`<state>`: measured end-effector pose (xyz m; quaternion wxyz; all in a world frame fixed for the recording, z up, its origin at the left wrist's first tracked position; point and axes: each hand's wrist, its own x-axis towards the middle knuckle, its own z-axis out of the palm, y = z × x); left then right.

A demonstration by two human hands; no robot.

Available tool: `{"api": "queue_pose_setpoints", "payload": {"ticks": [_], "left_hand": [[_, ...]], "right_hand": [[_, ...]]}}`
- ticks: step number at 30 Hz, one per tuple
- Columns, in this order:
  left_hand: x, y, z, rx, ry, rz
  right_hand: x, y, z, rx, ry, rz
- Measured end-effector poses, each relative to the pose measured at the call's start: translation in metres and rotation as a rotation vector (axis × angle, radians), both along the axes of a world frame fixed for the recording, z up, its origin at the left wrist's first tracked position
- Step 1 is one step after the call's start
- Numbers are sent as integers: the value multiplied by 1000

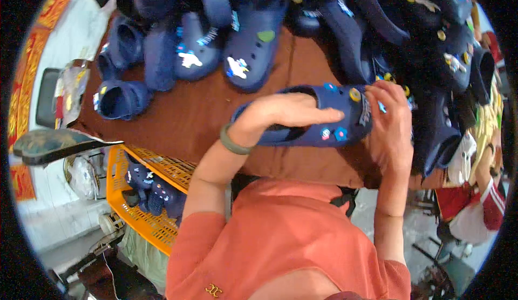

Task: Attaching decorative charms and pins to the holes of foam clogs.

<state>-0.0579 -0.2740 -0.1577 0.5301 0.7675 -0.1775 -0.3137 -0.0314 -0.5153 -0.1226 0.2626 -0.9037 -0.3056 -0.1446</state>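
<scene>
A navy blue foam clog (302,136) lies sideways in front of me, its toe to the right. Blue flower charms, a round yellow charm and a white charm (365,111) sit on its upper. My left hand (294,111) reaches into the foot opening, fingers inside and thumb over the upper, holding the clog. At the toe end, my right hand (391,122) is closed with bent fingers against the clog. A small light-blue piece (382,107) shows between its fingers; whether they pinch it is unclear. Small colourful pieces (386,77) show just beyond that hand.
More navy clogs with charms, such as one with a white figure (256,46), crowd the far side of the brown-covered table (189,122). Dark clogs (437,127) pile up at right. An orange basket (154,232) holding clogs stands left. Another person's arm (484,168) shows far right.
</scene>
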Motion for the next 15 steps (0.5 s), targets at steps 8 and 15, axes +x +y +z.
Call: {"api": "queue_pose_setpoints", "payload": {"ticks": [8, 15], "left_hand": [[0, -3, 1, -110, 94, 26], [-14, -7, 25, 272, 91, 118]], "right_hand": [[56, -11, -65, 172, 270, -12], [71, -19, -97, 235, 227, -7]]}}
